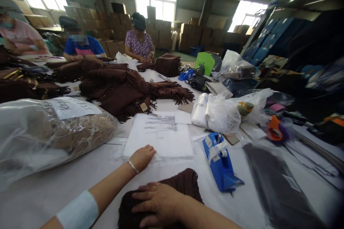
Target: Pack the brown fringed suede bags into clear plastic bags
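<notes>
My right hand (161, 204) lies flat, fingers spread, on a dark brown fringed bag (185, 182) at the near edge of the table. Ahead of it, my left hand (143, 158) has its fingers drawn together at the near left edge of a stack of thin white plastic bags (161, 143). Its fingertips seem to pinch an edge of the plastic, though they are partly hidden. Several thin dark strips (163, 123) lie across the far part of the stack. A blue tape dispenser (220, 162) stands right of my hands.
A large clear sack (88, 134) of brown pieces bulges at left. Brown fringed bags (115, 86) are heaped beyond. At right are white plastic rolls (200, 111), an orange tape roll (274, 128) and a dark wrapped piece (279, 182). Co-workers (139, 41) sit across the table.
</notes>
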A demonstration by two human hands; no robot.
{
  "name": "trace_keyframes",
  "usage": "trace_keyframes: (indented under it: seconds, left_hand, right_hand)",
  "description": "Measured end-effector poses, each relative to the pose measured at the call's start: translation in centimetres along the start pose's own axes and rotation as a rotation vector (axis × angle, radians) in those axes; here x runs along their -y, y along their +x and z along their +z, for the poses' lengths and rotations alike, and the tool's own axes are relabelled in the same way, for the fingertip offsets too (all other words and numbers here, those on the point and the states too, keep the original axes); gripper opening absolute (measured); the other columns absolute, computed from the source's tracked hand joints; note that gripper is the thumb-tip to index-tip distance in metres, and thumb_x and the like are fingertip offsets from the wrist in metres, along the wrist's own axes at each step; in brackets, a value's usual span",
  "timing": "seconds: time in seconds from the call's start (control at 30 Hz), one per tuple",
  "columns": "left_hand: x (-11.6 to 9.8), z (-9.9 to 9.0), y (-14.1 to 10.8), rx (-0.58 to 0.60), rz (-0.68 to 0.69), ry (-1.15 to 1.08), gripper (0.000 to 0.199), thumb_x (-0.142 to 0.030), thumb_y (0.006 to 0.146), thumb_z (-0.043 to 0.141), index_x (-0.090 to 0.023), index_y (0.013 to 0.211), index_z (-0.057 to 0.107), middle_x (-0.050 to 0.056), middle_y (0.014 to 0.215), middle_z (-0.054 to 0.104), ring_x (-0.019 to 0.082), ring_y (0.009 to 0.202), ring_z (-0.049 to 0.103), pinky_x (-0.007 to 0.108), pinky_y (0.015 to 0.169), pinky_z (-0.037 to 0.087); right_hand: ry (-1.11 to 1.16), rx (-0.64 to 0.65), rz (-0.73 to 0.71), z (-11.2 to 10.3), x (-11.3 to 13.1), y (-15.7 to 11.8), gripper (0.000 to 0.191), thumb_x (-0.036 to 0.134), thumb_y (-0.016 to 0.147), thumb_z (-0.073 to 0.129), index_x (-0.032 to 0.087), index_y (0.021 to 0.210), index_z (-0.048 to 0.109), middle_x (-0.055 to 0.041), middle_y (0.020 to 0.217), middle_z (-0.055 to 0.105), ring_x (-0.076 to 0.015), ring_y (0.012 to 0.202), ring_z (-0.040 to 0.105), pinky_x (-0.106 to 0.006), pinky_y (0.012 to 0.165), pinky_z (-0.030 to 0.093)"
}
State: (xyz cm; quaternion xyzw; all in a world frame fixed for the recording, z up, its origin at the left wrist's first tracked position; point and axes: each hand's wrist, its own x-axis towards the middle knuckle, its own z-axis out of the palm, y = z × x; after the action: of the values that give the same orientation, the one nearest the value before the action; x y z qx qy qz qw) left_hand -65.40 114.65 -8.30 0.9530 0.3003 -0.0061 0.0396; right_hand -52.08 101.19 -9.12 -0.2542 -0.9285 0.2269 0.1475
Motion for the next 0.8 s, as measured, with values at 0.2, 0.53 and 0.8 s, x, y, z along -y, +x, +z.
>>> trace_keyframes:
  seconds: [0.2,0.53,0.8]
  left_hand:
    - [-0.4,-0.5,-0.1,0.077,-0.025,-0.085,0.024,-0.003,0.083,0.044,-0.014,0.096,0.060,0.012,0.101,0.062,0.025,0.098,0.056,0.037,0.080,0.049]
    - [0.4,-1.3,0.4,0.011,-0.397,-0.332,0.017,-0.029,0.086,0.056,-0.013,0.086,0.063,0.004,0.085,0.065,0.017,0.081,0.061,0.034,0.075,0.049]
    - [-0.8,-1.1,0.9,-0.129,-0.448,-0.581,0.026,-0.041,0.065,0.074,-0.018,0.070,0.064,0.004,0.076,0.064,0.020,0.077,0.056,0.030,0.071,0.044]
  right_hand:
    - [0.157,-0.008,0.019,-0.8,-0.2,0.3,0.049,0.050,0.091,0.044,0.019,0.128,0.053,-0.0080,0.142,0.044,-0.0232,0.134,0.034,-0.034,0.111,0.028]
    - [0.478,-0.420,0.652,-2.3,-2.3,0.6,0.041,0.047,0.090,0.038,0.021,0.100,0.068,-0.0074,0.095,0.072,-0.0223,0.087,0.066,-0.033,0.080,0.052]
    - [0.764,-0.657,1.002,-4.2,-8.0,0.1,0.047,0.064,0.070,0.048,0.023,0.082,0.067,-0.0067,0.081,0.073,-0.0253,0.075,0.070,-0.033,0.065,0.057]
